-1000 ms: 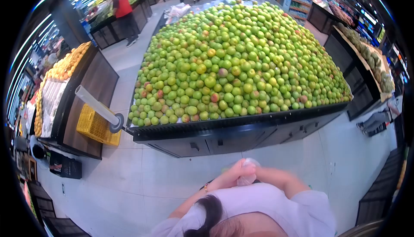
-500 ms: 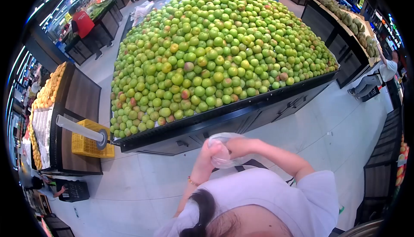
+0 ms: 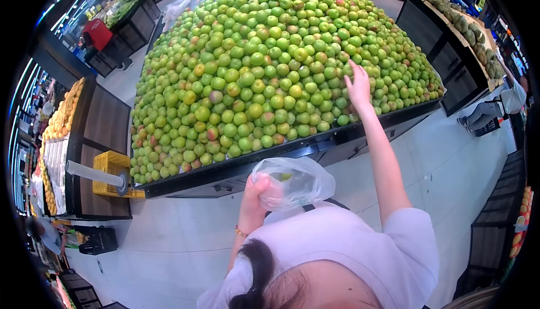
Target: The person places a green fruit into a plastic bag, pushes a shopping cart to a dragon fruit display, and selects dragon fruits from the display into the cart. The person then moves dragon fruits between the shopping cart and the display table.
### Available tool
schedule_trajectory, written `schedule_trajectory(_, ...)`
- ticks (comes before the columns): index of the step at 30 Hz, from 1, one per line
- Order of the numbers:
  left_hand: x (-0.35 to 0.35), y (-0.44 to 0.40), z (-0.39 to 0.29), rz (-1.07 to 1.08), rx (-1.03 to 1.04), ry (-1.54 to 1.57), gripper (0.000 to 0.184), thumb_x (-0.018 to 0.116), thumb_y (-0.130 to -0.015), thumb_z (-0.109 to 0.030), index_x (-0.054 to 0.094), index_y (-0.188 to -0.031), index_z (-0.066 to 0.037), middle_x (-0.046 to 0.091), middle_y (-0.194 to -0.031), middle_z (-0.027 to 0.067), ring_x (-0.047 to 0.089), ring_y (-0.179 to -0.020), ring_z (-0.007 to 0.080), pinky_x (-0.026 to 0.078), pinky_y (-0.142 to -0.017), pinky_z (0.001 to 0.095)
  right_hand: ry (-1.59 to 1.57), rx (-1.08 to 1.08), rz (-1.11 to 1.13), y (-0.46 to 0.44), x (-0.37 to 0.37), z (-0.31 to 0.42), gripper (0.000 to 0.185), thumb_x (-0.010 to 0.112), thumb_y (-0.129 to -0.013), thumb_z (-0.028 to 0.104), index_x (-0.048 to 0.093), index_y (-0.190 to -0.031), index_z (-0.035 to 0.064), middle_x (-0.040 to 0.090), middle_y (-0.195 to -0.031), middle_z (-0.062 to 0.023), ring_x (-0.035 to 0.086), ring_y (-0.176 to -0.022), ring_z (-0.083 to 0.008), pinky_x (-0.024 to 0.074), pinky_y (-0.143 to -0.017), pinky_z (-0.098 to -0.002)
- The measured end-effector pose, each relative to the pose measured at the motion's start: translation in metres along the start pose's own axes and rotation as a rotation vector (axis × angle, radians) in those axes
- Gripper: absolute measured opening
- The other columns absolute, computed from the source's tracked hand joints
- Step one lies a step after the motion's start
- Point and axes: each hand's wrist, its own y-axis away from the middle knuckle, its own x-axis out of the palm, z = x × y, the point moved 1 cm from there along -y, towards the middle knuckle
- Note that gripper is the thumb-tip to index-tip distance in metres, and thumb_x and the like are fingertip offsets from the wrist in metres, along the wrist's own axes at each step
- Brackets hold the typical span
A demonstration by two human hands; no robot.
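My left hand point(image 3: 257, 190) grips the rim of a clear plastic bag point(image 3: 306, 182) in front of my chest. The bag's mouth gapes, and a green fruit point(image 3: 286, 177) shows inside it. My right arm is stretched forward over a large heap of green plums point(image 3: 247, 73), some with a red blush. Above the right part of this heap is my right hand point(image 3: 359, 87), its fingers apart and nothing held in them. Whether the fingertips touch a plum, I cannot tell.
The black edge of the plum stand point(image 3: 270, 160) runs in front of me. At left are a yellow crate point(image 3: 109, 174), a tube of bag roll point(image 3: 93, 175) and a stand of orange fruit point(image 3: 62, 118). A person in a red vest point(image 3: 100, 36) stands far left; another person point(image 3: 489, 112) stands right.
My right hand has left the bag and reached forward and right over the plums. The bag has opened wider in my left hand, which has shifted slightly left.
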Motion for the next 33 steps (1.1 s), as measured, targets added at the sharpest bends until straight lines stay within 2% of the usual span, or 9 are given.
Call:
schedule_trajectory(3, -0.001, -0.011, 0.008, 0.133, -0.009, 0.087, 0.032, 0.063, -0.076, -0.014, 0.054, -0.102, 0.001, 0.058, -0.079, 0.0025, 0.056, -0.067, 0.0099, 0.047, -0.059, 0.0243, 0.140, -0.016, 0.074, 0.003, 0.012, -0.014, 0.064, 0.061, -0.081, 0.022, 0.032, -0.137, 0.0127, 0.031, -0.142, -0.0104, 0.026, -0.132, -0.0308, 0.0244, -0.105, -0.0452)
schedule_trajectory(6, 0.005, -0.023, 0.018, 0.140, 0.020, 0.107, 0.024, 0.062, -0.077, -0.013, 0.055, -0.095, -0.001, 0.056, -0.074, 0.0025, 0.055, -0.062, 0.0100, 0.046, -0.056, 0.0249, 0.097, -0.024, -0.031, 0.014, -0.003, -0.015, 0.059, 0.058, -0.082, 0.021, 0.035, -0.136, 0.0124, 0.028, -0.144, -0.0095, 0.023, -0.134, -0.0295, 0.0211, -0.106, -0.0462)
schedule_trajectory(10, 0.019, -0.035, 0.029, 0.157, 0.009, 0.108, 0.013, 0.061, -0.079, -0.014, 0.053, -0.080, -0.004, 0.052, -0.065, 0.0017, 0.049, -0.054, 0.0098, 0.041, -0.049, 0.0249, 0.169, -0.086, 0.106, 0.026, 0.002, -0.023, 0.060, 0.057, -0.079, 0.015, 0.036, -0.135, 0.0106, 0.028, -0.144, -0.0101, 0.020, -0.136, -0.0287, 0.0139, -0.109, -0.0484)
schedule_trajectory(16, 0.039, -0.055, 0.038, 0.156, 0.021, 0.068, 0.018, 0.060, -0.080, -0.014, 0.048, -0.069, -0.007, 0.047, -0.059, 0.0007, 0.044, -0.049, 0.0097, 0.034, -0.044, 0.0251, 0.050, -0.109, 0.178, 0.026, -0.013, -0.012, 0.072, 0.051, -0.070, 0.006, 0.029, -0.139, 0.0096, 0.026, -0.145, -0.0107, 0.017, -0.137, -0.0278, 0.0109, -0.110, -0.0496)
schedule_trajectory(20, 0.034, -0.066, 0.046, 0.314, -0.031, 0.172, 0.013, 0.060, -0.080, -0.014, 0.052, -0.077, -0.005, 0.048, -0.061, 0.0013, 0.046, -0.050, 0.0093, 0.036, -0.044, 0.0241, 0.014, -0.132, 0.279, 0.025, -0.017, -0.012, 0.077, 0.052, -0.071, 0.008, 0.021, -0.142, 0.0100, 0.019, -0.148, -0.0097, 0.014, -0.138, -0.0266, 0.0097, -0.110, -0.0488)
schedule_trajectory(23, 0.048, -0.066, 0.045, 0.045, 0.000, 0.041, 0.019, 0.061, -0.079, -0.015, 0.054, -0.090, -0.001, 0.052, -0.067, 0.0022, 0.050, -0.054, 0.0088, 0.041, -0.048, 0.0227, -0.040, -0.133, 0.280, 0.025, -0.015, -0.012, 0.078, 0.054, -0.072, 0.010, 0.020, -0.142, 0.0090, 0.017, -0.149, -0.0104, 0.013, -0.138, -0.0272, 0.0097, -0.110, -0.0490)
schedule_trajectory(24, 0.049, -0.066, 0.044, 0.094, -0.017, 0.065, 0.030, 0.061, -0.078, -0.016, 0.053, -0.101, 0.001, 0.056, -0.075, 0.0028, 0.054, -0.061, 0.0086, 0.045, -0.054, 0.0222, -0.055, -0.125, 0.279, 0.025, -0.017, -0.010, 0.078, 0.054, -0.072, 0.010, 0.021, -0.142, 0.0091, 0.017, -0.149, -0.0107, 0.013, -0.138, -0.0275, 0.0098, -0.110, -0.0493)
schedule_trajectory(32, 0.055, -0.068, 0.043, 0.106, -0.034, 0.064, 0.035, 0.060, -0.079, -0.015, 0.052, -0.109, 0.000, 0.059, -0.089, 0.0044, 0.057, -0.074, 0.0099, 0.047, -0.064, 0.0228, -0.074, -0.097, 0.283, 0.021, -0.028, 0.004, 0.078, 0.058, -0.074, 0.012, 0.021, -0.142, 0.0132, 0.011, -0.149, -0.0147, 0.008, -0.138, -0.0318, 0.0086, -0.109, -0.0516)
schedule_trajectory(33, 0.055, -0.068, 0.043, 0.095, -0.026, 0.065, 0.039, 0.060, -0.078, -0.016, 0.051, -0.111, 0.001, 0.059, -0.091, 0.0053, 0.057, -0.075, 0.0109, 0.048, -0.065, 0.0234, -0.114, -0.116, 0.183, 0.021, -0.040, 0.017, 0.069, 0.058, -0.074, 0.008, 0.031, -0.137, 0.0105, 0.018, -0.146, -0.0177, 0.017, -0.136, -0.0331, 0.0164, -0.108, -0.0484)
